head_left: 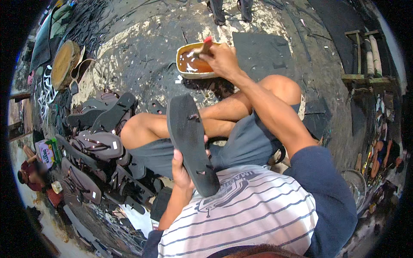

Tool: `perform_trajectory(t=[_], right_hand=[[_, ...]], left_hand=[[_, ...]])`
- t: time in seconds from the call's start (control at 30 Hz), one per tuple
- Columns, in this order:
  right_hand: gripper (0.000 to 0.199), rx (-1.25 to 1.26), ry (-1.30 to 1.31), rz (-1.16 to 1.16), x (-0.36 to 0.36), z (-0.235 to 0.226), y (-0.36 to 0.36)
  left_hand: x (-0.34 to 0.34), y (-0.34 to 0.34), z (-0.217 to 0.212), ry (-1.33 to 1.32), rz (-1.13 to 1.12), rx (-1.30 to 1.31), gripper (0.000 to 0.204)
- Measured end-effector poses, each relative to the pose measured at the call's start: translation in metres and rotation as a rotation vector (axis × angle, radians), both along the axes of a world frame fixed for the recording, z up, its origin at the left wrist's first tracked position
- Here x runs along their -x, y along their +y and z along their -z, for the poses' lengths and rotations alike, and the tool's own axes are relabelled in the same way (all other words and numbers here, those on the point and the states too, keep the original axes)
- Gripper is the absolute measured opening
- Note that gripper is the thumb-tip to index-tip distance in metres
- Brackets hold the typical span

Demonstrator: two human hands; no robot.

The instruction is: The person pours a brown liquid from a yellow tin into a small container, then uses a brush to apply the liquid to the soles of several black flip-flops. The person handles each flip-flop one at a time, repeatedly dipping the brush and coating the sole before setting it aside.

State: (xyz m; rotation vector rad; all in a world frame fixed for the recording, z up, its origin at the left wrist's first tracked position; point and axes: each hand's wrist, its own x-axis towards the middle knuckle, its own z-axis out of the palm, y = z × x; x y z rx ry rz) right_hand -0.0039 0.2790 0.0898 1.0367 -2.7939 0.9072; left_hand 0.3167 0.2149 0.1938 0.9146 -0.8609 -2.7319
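My left hand (184,172) is wrapped around the side of a black sandal sole (187,137), tilted upright in front of my chest. Dark strap ends show at holes in the sole's face. Out in front, my right hand (221,60) is closed on a short brush (205,46) with a red tip on its handle. The brush's lower end is over or in the amber liquid, which looks like glue, inside a yellowish tub (195,76). My fingers partly hide the brush and the tub's right side.
Several dark sandals (97,144) and loose soles (114,112) are piled at my left. A round wooden block (66,64) stands farther left. A dark flat sheet (260,53) lies right of the tub. Another person (32,174) sits at the far left; a wooden rack (363,56) stands right.
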Motion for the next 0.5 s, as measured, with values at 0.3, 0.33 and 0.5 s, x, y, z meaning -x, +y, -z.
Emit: perform_trajectory(t=[0.3, 0.33, 0.5], right_hand=[[0.032, -0.416, 0.309, -0.065, 0.056, -0.061, 0.103], [0.031, -0.363, 0.357, 0.049, 0.061, -0.084, 0.101], [0.036, 0.624, -0.376, 0.076, -0.017, -0.190, 0.051]], left_hand=[[0.078, -0.064, 0.018, 0.222, -0.144, -0.061, 0.078], [0.094, -0.066, 0.011, 0.252, -0.179, -0.017, 0.073], [0.147, -0.111, 0.033, 0.536, -0.071, -0.069, 0.058]])
